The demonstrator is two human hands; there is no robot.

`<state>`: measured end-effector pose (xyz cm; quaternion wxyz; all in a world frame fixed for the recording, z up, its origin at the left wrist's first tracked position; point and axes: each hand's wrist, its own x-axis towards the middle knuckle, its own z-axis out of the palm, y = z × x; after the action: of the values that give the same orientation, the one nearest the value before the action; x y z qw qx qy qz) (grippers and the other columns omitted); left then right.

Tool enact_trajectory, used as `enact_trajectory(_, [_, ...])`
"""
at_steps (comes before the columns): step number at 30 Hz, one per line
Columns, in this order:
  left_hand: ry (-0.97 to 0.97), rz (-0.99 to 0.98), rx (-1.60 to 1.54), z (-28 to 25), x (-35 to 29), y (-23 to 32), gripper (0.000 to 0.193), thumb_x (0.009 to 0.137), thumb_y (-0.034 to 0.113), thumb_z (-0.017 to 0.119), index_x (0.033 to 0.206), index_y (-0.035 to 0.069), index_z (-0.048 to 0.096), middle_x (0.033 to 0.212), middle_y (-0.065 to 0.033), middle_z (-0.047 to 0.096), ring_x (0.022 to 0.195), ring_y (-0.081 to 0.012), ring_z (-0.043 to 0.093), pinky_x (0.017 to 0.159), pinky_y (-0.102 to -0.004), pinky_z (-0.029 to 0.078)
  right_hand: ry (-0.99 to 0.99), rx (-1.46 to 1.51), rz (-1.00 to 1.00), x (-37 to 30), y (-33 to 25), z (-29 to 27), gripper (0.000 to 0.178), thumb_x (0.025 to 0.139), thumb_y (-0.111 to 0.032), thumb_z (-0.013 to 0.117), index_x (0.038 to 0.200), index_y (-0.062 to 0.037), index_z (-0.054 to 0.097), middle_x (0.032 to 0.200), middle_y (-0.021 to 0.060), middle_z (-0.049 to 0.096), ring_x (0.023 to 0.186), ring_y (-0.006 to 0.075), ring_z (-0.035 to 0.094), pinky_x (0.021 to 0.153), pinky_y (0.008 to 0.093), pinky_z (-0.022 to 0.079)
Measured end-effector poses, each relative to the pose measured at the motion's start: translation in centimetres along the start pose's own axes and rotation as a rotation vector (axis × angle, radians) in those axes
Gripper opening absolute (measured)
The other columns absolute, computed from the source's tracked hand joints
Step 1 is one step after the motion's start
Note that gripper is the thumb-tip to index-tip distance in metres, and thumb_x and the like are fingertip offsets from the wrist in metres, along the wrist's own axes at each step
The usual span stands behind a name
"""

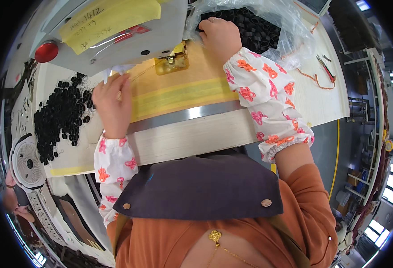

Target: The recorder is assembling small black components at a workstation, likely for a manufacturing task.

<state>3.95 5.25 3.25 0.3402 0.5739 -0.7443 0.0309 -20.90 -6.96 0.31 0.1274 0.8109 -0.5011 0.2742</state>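
My right hand [221, 39] is at the near left side of a clear plastic bag [290, 40] filled with small black loops [254, 33]. Its fingers curl down over the edge of the loops, and the fingertips are hidden. Left of the sewing machine's needle area [173, 62], my left hand [113, 105] is raised with its fingers bent together. What it holds, if anything, cannot be made out. A thin thread runs from near its fingers toward the needle. Beside that hand lies a heap of black loops [62, 111] strung with loose thread.
The grey sewing machine head [125, 40] hangs over the table, with a red button [46, 52] and a yellow note [111, 24]. Snips [326, 70] with orange cord lie at the right. A white fan [27, 163] stands left of the table. A metal strip [192, 112] crosses the near table.
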Motion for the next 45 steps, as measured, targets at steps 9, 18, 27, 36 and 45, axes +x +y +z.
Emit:
enact_trajectory(9, [-0.123,-0.058,-0.028,6.4,1.5,1.5,0.024,0.078,0.023,0.057,0.085,0.000,0.054,0.078,-0.0165,0.059,0.074,-0.0343,0.055,0.065,-0.0429,0.041,-0.009,0.250,0.035,-0.2,-1.5,-1.5,0.018,0.066,-0.003,0.057,0.084,-0.0047,0.060,0.077,0.0090,0.057,0.066,0.0232,0.057,0.061,0.0328,0.046])
enact_trajectory(18, [-0.178,-0.120,-0.187,6.8,1.9,1.1,0.021,0.082,0.022,0.054,0.080,0.003,0.060,0.070,-0.0164,0.059,0.066,-0.0341,0.056,0.059,-0.0420,0.043,-0.584,1.529,0.583,-2.7,-5.3,-3.6,0.019,0.077,0.006,0.052,0.096,0.0074,0.055,0.091,0.0090,0.060,0.076,0.0121,0.060,0.069,0.0223,0.050])
enact_trajectory(27, [-0.261,-0.358,-0.594,5.0,1.8,1.5,0.019,0.083,0.017,0.055,0.091,0.000,0.058,0.063,-0.0106,0.056,0.056,-0.0210,0.053,0.053,-0.0308,0.040,-0.528,1.604,0.626,-3.3,-5.5,-3.0,0.022,0.075,0.002,0.057,0.097,0.0045,0.055,0.082,0.0070,0.061,0.071,0.0107,0.060,0.062,0.0208,0.048])
enact_trajectory(36, [-0.457,-0.254,-0.655,4.7,1.7,2.4,0.026,0.071,0.017,0.067,0.092,0.004,0.059,0.055,-0.0020,0.047,0.049,-0.0082,0.044,0.048,-0.0238,0.036,-0.566,1.303,0.587,-3.0,-6.3,-2.5,0.019,0.070,-0.004,0.059,0.086,0.0034,0.052,0.070,0.0098,0.061,0.062,0.0144,0.061,0.055,0.0247,0.049])
enact_trajectory(45, [-0.415,-0.227,-0.496,4.9,1.6,2.5,0.022,0.074,0.021,0.066,0.087,0.005,0.059,0.061,-0.0062,0.056,0.053,-0.0154,0.053,0.053,-0.0277,0.042,-0.510,1.181,0.464,-3.8,-6.8,-2.9,0.020,0.074,0.000,0.056,0.093,0.0019,0.052,0.081,0.0073,0.060,0.071,0.0101,0.059,0.059,0.0239,0.048])
